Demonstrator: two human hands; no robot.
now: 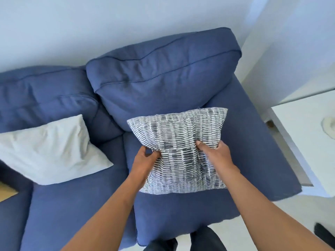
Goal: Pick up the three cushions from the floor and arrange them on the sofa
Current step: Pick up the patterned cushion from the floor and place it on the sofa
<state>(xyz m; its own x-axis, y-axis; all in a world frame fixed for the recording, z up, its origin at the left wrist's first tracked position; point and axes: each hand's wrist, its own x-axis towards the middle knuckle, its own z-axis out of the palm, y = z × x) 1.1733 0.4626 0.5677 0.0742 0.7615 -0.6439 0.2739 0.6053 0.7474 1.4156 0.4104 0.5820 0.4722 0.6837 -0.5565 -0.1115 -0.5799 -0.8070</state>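
Over the sofa (253, 142) seat, both hands (145, 160) (215, 153) outstretched, pinching the striped cushion (181, 134) at mid-height.

**Around the room**

A pale wall (90, 24) rises well beyond the hands. To their right stands a white surface (308, 142) carrying a round pale object (329, 125), cut by the frame edge. Light floor (272, 223) shows below the right forearm; a wood-toned patch (7, 191) lies far left.

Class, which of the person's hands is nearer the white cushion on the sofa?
Left. The left hand grips the patterned cushion's edge facing the white cushion; the right hand grips its far side.
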